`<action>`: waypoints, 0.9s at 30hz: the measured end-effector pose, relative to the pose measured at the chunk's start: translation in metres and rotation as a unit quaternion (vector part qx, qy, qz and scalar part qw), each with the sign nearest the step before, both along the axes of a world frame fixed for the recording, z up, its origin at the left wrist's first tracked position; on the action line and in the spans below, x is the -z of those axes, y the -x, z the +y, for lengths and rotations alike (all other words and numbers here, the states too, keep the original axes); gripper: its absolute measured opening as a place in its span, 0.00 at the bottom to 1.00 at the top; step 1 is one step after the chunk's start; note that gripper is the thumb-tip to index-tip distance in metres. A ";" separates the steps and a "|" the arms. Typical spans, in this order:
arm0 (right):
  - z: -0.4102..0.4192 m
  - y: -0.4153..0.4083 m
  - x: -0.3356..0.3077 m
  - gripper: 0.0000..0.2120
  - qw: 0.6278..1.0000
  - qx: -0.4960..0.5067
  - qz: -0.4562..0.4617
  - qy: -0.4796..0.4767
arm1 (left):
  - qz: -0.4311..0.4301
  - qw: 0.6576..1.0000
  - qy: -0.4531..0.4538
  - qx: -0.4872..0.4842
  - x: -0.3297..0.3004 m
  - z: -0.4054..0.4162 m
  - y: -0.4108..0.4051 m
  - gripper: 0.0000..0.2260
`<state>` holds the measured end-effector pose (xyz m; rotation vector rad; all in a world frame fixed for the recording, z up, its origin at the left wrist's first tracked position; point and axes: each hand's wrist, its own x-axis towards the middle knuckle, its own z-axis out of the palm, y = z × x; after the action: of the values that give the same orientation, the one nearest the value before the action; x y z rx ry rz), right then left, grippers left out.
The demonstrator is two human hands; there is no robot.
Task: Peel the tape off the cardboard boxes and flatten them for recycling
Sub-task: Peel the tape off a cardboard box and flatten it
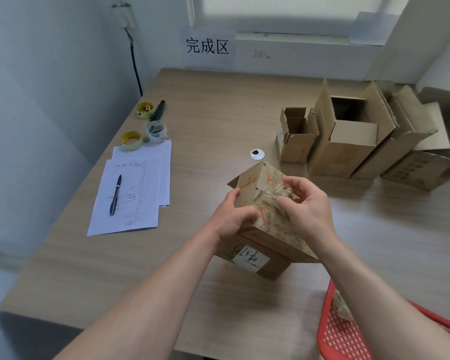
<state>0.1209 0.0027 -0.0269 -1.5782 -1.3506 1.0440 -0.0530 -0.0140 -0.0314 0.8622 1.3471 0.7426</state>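
Note:
A brown cardboard box (265, 237) with red printing and a white label stands tilted on the table in front of me. My left hand (231, 216) grips its left side, thumb on the printed face. My right hand (307, 206) pinches a crumpled strip of clear tape (273, 190) that lifts off the box's top seam. One top flap sticks up at the far end. Three open cardboard boxes (348, 141) stand in a row at the right back of the table, flaps raised.
Lined papers (138, 188) with a black pen (115, 194) lie at the left. Tape rolls (156, 132) and a yellow dispenser (145, 109) sit behind them. A round metal grommet (257, 154) is mid-table. A red mesh basket (343, 336) stands at the lower right.

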 end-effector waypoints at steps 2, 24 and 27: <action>-0.006 0.008 0.000 0.25 0.995 -0.037 -0.068 -0.058 | 0.008 1.000 -0.002 -0.009 0.005 -0.001 0.004 0.42; 0.008 0.096 0.023 0.21 0.907 -0.264 -0.324 -0.051 | -0.058 0.992 0.015 -0.112 0.065 -0.031 0.056 0.11; 0.013 0.108 0.018 0.17 0.872 -0.311 -0.377 -0.025 | -0.062 0.991 0.008 -0.121 0.070 -0.034 0.059 0.12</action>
<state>0.0130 0.0159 -0.0449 -1.6085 -2.5202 0.7239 -0.1116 -0.0477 -0.1019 0.6356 1.3581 0.9554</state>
